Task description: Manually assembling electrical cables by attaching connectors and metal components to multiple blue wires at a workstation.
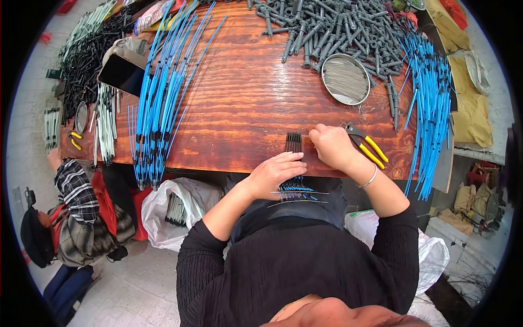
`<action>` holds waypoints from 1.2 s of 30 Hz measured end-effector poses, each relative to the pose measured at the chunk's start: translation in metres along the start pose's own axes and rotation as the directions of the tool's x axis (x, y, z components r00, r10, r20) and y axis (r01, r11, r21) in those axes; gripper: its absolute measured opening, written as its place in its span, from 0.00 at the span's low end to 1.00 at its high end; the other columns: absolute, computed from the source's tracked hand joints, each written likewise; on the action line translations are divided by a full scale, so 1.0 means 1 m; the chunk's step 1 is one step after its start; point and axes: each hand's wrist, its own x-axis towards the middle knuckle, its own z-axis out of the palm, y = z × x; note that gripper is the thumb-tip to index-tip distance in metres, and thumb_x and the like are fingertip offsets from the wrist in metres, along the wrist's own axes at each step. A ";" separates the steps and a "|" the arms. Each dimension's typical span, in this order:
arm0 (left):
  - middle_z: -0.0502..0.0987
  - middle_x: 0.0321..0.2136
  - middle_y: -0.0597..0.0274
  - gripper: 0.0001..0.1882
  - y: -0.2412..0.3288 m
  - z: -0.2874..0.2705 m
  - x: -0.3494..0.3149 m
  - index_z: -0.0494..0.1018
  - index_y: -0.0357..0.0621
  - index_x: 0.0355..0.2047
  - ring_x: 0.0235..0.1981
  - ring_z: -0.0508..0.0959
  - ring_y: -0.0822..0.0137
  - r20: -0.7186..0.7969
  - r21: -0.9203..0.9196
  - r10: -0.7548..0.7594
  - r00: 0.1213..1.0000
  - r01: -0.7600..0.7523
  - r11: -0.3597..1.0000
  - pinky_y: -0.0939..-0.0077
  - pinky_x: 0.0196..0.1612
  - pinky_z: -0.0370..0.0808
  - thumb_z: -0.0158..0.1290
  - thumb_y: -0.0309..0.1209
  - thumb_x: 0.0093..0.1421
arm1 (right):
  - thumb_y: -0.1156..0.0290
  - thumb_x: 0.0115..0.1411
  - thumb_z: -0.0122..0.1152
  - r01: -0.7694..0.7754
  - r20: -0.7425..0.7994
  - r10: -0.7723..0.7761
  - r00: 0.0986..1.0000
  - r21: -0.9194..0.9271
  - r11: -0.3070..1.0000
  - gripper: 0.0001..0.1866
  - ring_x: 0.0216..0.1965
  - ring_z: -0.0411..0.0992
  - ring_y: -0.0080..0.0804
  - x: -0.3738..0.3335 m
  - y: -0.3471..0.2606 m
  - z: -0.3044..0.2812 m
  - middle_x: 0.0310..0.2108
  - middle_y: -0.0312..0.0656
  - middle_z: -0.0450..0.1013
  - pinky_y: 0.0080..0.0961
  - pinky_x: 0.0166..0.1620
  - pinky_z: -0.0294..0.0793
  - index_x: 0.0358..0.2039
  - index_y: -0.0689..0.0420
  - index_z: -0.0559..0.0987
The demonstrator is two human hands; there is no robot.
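A flat row of thin black rods with blue ends lies across the table's near edge. My left hand covers its middle, with the fingers together on top of the rods and the thumb hidden. The blue ends stick out below that hand over my lap, crossed by two thin wire-like strips. Just right of the row, my right hand is closed, resting at the tabletop; whatever its fingertips pinch is too small to tell. Beside it lie pliers with yellow handles.
A round dish of thin metal pins stands near a heap of grey plastic tubes. Blue rods lie in bundles at left and right. A phone leans at left. Another person sits at the left end.
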 end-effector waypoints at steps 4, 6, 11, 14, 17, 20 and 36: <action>0.73 0.47 0.56 0.27 0.003 -0.002 0.003 0.71 0.40 0.45 0.55 0.66 0.54 -0.024 -0.011 0.005 1.000 -0.005 1.000 0.59 0.58 0.63 0.57 0.34 0.43 | 0.76 0.44 0.55 -0.029 0.020 0.029 0.999 0.003 1.000 0.04 0.27 0.74 0.42 0.006 -0.007 0.000 0.25 0.45 0.71 0.35 0.29 0.75 0.24 0.59 0.74; 0.73 0.46 0.56 0.26 0.003 -0.001 0.004 0.71 0.40 0.44 0.55 0.67 0.55 -0.035 -0.020 0.010 0.999 -0.011 1.000 0.59 0.58 0.63 0.59 0.33 0.42 | 0.76 0.44 0.55 -0.017 0.007 0.017 1.000 -0.002 1.000 0.04 0.28 0.74 0.43 0.011 -0.006 0.000 0.26 0.46 0.72 0.35 0.29 0.75 0.24 0.58 0.73; 0.74 0.46 0.56 0.26 0.001 0.003 0.004 0.71 0.40 0.45 0.55 0.67 0.54 -0.036 -0.017 0.015 0.999 -0.015 1.000 0.58 0.56 0.64 0.57 0.37 0.44 | 0.74 0.44 0.57 -0.008 -0.017 0.009 1.000 0.077 0.997 0.09 0.32 0.74 0.43 0.013 -0.005 0.003 0.32 0.46 0.72 0.35 0.34 0.74 0.29 0.58 0.74; 0.74 0.46 0.57 0.26 0.000 0.003 0.001 0.71 0.40 0.45 0.54 0.68 0.54 -0.051 0.000 0.010 0.999 -0.010 1.000 0.58 0.56 0.65 0.58 0.38 0.45 | 0.68 0.47 0.59 -0.018 -0.471 0.035 0.881 0.042 0.999 0.16 0.45 0.69 0.43 -0.015 -0.001 0.006 0.44 0.46 0.69 0.42 0.47 0.67 0.38 0.57 0.75; 0.74 0.46 0.57 0.26 0.000 0.003 0.000 0.72 0.40 0.45 0.54 0.69 0.54 -0.035 0.004 0.011 0.999 -0.011 1.000 0.58 0.55 0.65 0.59 0.39 0.46 | 0.64 0.47 0.60 -0.118 -0.371 0.107 0.923 -0.008 0.993 0.21 0.52 0.62 0.43 -0.041 -0.012 0.014 0.52 0.45 0.64 0.48 0.53 0.58 0.44 0.54 0.74; 0.74 0.46 0.57 0.26 0.000 0.002 0.001 0.71 0.40 0.45 0.54 0.69 0.54 -0.046 0.007 0.010 0.999 -0.009 1.000 0.58 0.55 0.65 0.59 0.39 0.46 | 0.61 0.48 0.62 -0.181 -0.315 0.166 0.934 -0.018 0.983 0.25 0.58 0.56 0.43 -0.048 -0.013 0.027 0.57 0.45 0.59 0.53 0.57 0.50 0.48 0.52 0.73; 0.75 0.44 0.56 0.22 0.006 0.016 0.007 0.74 0.43 0.40 0.50 0.71 0.56 -0.191 0.024 0.000 0.982 0.005 1.000 0.61 0.53 0.67 0.61 0.33 0.42 | 0.68 0.46 0.69 0.269 -0.443 0.270 0.855 0.824 0.499 0.21 0.51 0.68 0.40 -0.050 -0.092 0.035 0.43 0.44 0.73 0.43 0.57 0.56 0.42 0.57 0.76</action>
